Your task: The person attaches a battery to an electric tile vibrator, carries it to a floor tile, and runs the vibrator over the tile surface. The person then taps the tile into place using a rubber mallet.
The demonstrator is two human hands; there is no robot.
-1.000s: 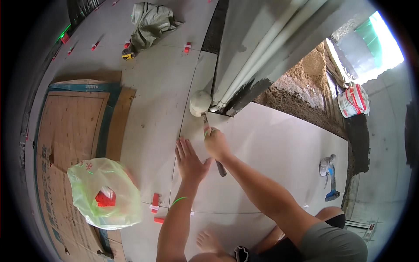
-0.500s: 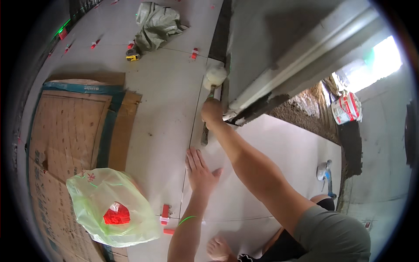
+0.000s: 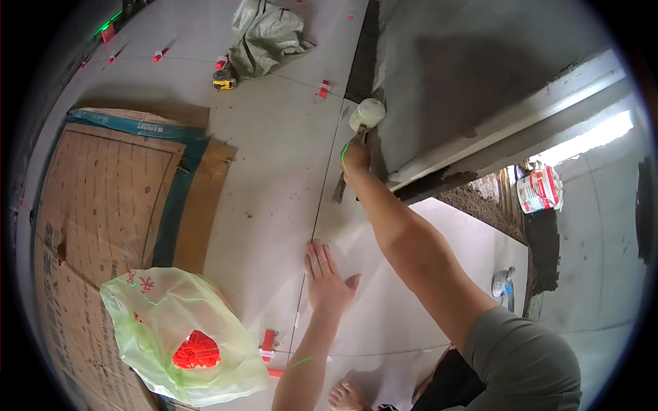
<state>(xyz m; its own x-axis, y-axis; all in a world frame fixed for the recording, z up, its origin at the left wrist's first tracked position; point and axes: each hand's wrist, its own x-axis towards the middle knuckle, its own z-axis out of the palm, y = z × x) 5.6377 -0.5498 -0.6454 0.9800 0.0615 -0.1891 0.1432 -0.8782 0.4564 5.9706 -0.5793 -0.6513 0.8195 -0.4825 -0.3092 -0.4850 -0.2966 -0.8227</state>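
My right hand (image 3: 356, 162) is closed around the handle of a white-headed mallet (image 3: 368, 114). The mallet's head points away from me, close to the base of the grey wall; whether it touches the tile I cannot tell. Nearer to me, my left hand (image 3: 329, 282) lies flat on a pale floor tile (image 3: 391, 274), fingers stretched and thumb apart, beside the dark joint between two tiles. A green laser line crosses my right hand and my left forearm.
Left lie flattened cardboard (image 3: 113, 198) and a translucent green plastic bag (image 3: 164, 329) with something red inside. Red tile-levelling wedges (image 3: 268, 340) stand along joints. Farther off are a tape measure (image 3: 223, 81) and a crumpled sack (image 3: 267, 41). A suction cup-like tool (image 3: 504, 284) and red-white bucket (image 3: 539, 190) stand right.
The whole view has shifted, so most things sit farther right. My right hand has moved the mallet slightly away and to the right. My left hand stays flat on the tile.
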